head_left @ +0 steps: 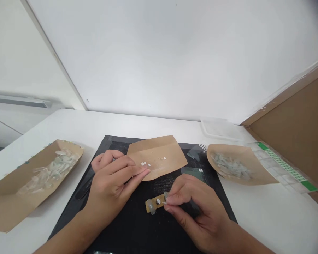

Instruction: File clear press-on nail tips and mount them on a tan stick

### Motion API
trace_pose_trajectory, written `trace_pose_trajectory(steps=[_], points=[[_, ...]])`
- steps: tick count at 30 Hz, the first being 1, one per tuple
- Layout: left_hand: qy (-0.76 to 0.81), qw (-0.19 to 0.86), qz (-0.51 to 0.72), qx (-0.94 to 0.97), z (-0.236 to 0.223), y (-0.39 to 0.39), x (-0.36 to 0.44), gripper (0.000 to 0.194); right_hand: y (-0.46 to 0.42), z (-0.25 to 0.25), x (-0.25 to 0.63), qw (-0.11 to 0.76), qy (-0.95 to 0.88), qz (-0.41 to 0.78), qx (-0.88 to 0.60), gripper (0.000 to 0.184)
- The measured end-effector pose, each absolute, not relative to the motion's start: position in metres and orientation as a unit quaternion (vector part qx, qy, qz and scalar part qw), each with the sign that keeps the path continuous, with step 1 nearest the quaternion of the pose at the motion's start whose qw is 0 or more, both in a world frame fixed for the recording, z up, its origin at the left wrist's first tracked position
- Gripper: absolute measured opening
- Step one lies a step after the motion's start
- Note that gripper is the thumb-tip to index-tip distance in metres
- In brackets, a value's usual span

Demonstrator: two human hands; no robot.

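My left hand [111, 180] is closed in a pinch at the near left edge of a brown paper tray [172, 148]. Whatever lies between its thumb and finger is hidden. A few small white bits [145, 164] are scattered in that tray. On the black mat, my right hand [198, 206] pinches a small translucent piece [164, 203] at the right end of a short yellowish strip [154, 204]. A clear, rounded piece [151, 206] sits across the strip's left end. Between the ends, a white bit [158, 201] rests on a dark spot.
A long brown tray [10, 201] of clear pieces [54, 167] stands left. Another brown tray [262, 176] with translucent pieces [230, 165] is right, beside a clear compartment box [288, 165] with green labels. A clear lid [219, 128] lies behind. The black mat [127, 233] covers the table's middle.
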State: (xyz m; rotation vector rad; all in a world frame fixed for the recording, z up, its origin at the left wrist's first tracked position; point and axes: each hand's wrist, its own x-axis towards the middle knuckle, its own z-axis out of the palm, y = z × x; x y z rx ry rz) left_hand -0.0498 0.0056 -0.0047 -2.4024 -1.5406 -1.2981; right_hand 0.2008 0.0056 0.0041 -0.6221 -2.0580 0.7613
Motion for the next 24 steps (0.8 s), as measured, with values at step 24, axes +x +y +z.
trace_pose_trajectory(steps=[24], points=[[-0.707,0.122,-0.2,-0.667,-0.009,0.018,-0.08,0.04,0.006,0.002,0.202,0.409,-0.834,0.243,-0.279,0.021]])
